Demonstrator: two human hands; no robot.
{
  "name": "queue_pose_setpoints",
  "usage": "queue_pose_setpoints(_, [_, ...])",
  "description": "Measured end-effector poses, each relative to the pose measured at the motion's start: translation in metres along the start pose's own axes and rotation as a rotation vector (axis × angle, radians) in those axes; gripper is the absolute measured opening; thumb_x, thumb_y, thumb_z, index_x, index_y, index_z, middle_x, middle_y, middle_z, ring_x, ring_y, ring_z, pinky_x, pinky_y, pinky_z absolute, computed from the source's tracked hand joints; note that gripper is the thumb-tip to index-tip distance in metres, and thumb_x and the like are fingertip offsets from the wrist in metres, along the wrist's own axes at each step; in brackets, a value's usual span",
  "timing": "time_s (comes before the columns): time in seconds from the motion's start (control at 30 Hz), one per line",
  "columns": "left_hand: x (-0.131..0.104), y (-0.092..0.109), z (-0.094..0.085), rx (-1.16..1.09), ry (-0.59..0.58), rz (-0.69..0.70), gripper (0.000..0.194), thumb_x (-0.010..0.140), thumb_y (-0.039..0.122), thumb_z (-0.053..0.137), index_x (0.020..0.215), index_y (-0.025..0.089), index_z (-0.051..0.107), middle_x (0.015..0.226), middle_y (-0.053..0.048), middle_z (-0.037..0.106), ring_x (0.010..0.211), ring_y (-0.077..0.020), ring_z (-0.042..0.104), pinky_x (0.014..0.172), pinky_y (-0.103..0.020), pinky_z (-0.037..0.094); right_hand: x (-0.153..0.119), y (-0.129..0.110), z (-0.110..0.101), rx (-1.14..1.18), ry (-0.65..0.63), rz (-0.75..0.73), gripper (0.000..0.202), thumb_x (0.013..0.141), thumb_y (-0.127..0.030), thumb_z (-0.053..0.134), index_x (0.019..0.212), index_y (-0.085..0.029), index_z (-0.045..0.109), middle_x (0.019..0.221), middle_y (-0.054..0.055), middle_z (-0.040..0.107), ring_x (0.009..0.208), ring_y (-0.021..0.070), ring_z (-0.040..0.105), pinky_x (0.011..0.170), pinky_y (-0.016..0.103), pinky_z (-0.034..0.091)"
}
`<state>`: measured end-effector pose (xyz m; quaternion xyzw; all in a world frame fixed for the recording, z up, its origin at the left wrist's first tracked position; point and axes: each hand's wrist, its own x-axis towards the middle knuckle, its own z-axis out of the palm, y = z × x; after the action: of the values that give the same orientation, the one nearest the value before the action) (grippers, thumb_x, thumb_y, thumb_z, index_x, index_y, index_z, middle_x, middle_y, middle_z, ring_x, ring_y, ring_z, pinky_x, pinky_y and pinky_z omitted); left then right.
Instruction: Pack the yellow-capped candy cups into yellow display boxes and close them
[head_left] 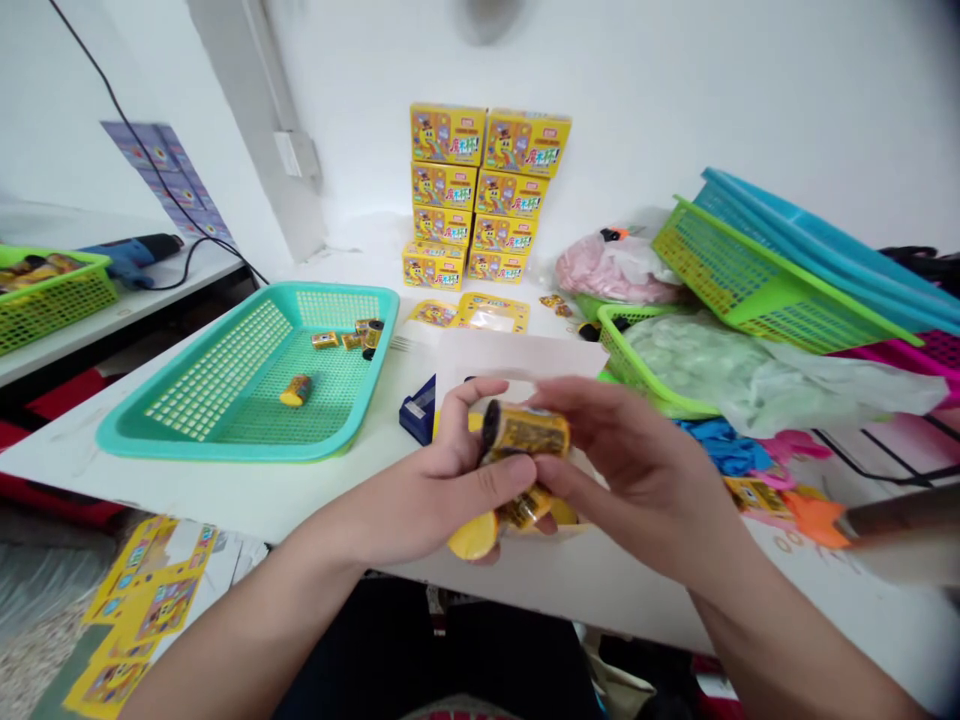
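My left hand (457,490) is wrapped round a few small capped canisters in front of me. The uppermost canister (536,432) lies on its side, with a black cap to the left and a gold-brown printed label. Beneath it is a second labelled canister (527,507), and a round yellow end (474,537) shows by my left fingertips. My right hand (637,470) pinches the upper canister's right end with thumb and fingers. The fingers hide part of the bundle. Behind the hands, a white paper box or sheet (517,358) stands on the table.
A turquoise basket (360,420) with several canisters stands left. Yellow printed boxes (448,135) are stacked against the wall. A dark blue tape dispenser (417,412) sits beyond my left hand. Green baskets (772,285), plastic bags (720,365) and an orange-tipped tool (817,517) crowd the right.
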<state>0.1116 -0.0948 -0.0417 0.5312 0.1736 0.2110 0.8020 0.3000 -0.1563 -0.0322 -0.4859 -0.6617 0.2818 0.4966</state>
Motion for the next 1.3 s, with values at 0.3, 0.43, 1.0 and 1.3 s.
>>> queue_pose_setpoints(0.3, [-0.006,0.004,-0.015,-0.059,0.326,0.177,0.046,0.087,0.022,0.066,0.118,0.03,0.034,0.104,-0.001,0.065,0.082,-0.0136,0.064,0.053,-0.016,0.048,0.003,0.025,-0.038,-0.779,-0.295,-0.018,0.029,0.077,-0.018,0.068,0.104,-0.028,0.073,0.103,0.006,0.069,0.1,0.0257,0.063,0.088,0.045,0.055])
queue_pose_setpoints(0.43, [-0.006,0.005,-0.012,-0.149,0.303,0.185,0.039,0.086,0.022,0.067,0.114,0.03,0.041,0.104,0.0,0.065,0.075,-0.0111,0.061,0.052,-0.017,0.052,0.003,0.034,-0.023,-1.025,-0.263,0.08,0.03,0.067,-0.014,0.076,0.096,-0.024,0.077,0.103,0.011,0.068,0.1,0.0339,0.058,0.087,0.058,0.051])
queue_pose_setpoints(1.0, [-0.008,-0.003,-0.012,0.374,0.146,0.207,0.04,0.084,0.02,0.068,0.104,0.03,0.034,0.101,0.003,0.046,0.083,-0.0104,0.055,0.071,-0.025,0.049,-0.001,0.013,-0.032,-0.658,-0.139,-0.206,0.034,0.083,-0.026,0.068,0.117,-0.023,0.064,0.113,0.007,0.066,0.098,0.0202,0.064,0.087,0.036,0.054])
queue_pose_setpoints(1.3, [0.023,-0.01,-0.001,1.249,0.26,0.135,0.035,0.076,0.01,0.072,0.107,0.024,0.061,0.095,-0.001,0.066,0.095,-0.0211,0.061,0.089,-0.035,0.049,-0.002,0.042,-0.008,-0.949,-0.257,-0.071,0.023,0.079,-0.02,0.068,0.101,-0.023,0.072,0.107,0.008,0.07,0.109,0.0345,0.055,0.087,0.056,0.046])
